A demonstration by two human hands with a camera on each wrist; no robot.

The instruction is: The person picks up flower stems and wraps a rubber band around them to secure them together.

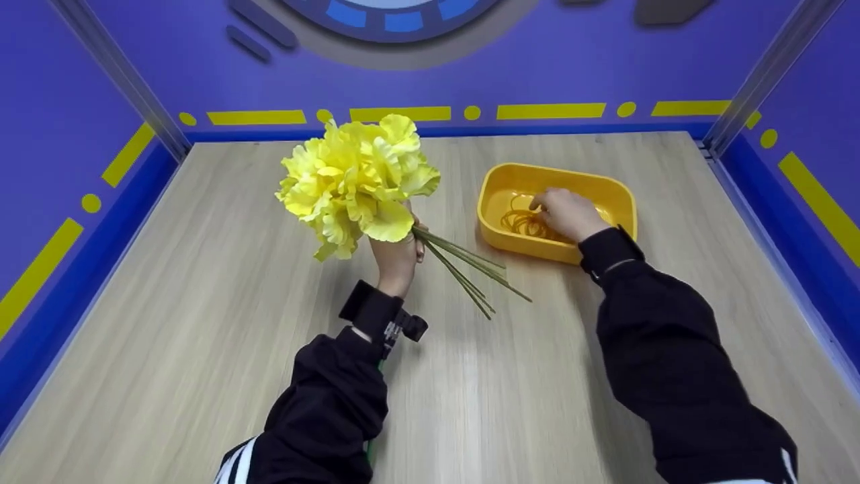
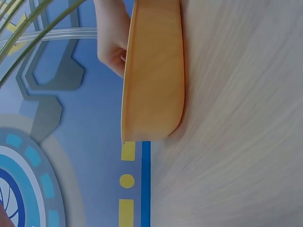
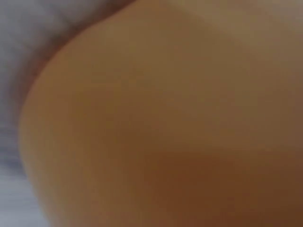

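Note:
In the head view my left hand [image 1: 396, 257] grips a bunch of yellow artificial flowers [image 1: 359, 178] by the upper stems, just under the blooms. Their thin green stems [image 1: 463, 259] fan out toward the lower right, above the table. My right hand [image 1: 570, 212] reaches into a yellow-orange plastic box [image 1: 494, 232], its fingers curled. A rubber band [image 1: 516, 199] rises in a loop to its fingertips, which seem to pinch it. Several more rubber bands [image 1: 527, 224] lie on the box floor. The right wrist view is blurred and filled by the box wall [image 3: 94, 118].
A wood-grain table [image 1: 201, 302] lies beneath everything. Blue panels with yellow marks [image 1: 551, 111] enclose the back and both sides, joined by metal corner posts [image 1: 121, 67]. In the left wrist view the box's outer wall [image 2: 154, 71] stands close by.

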